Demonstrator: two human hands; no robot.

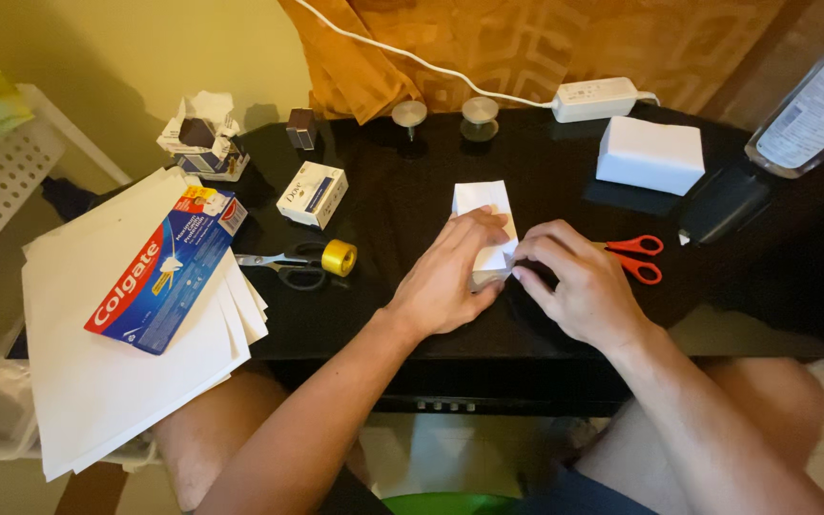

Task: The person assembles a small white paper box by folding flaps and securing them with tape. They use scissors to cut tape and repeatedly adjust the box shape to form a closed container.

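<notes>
Both hands — left hand (450, 277), right hand (574, 281) — pinch the white paper-wrapped box (484, 205) on the black table (393, 205).

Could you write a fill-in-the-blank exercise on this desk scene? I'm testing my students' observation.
1. Both hands, the left hand and right hand, press on a small box wrapped in ____ paper.
2. The scissors beside the right hand have ____ handles.
3. The yellow tape roll lies next to scissors with ____ handles.
4. The toothpaste box rests on a stack of white ____.

Missing words: white; red; black; sheets
</notes>
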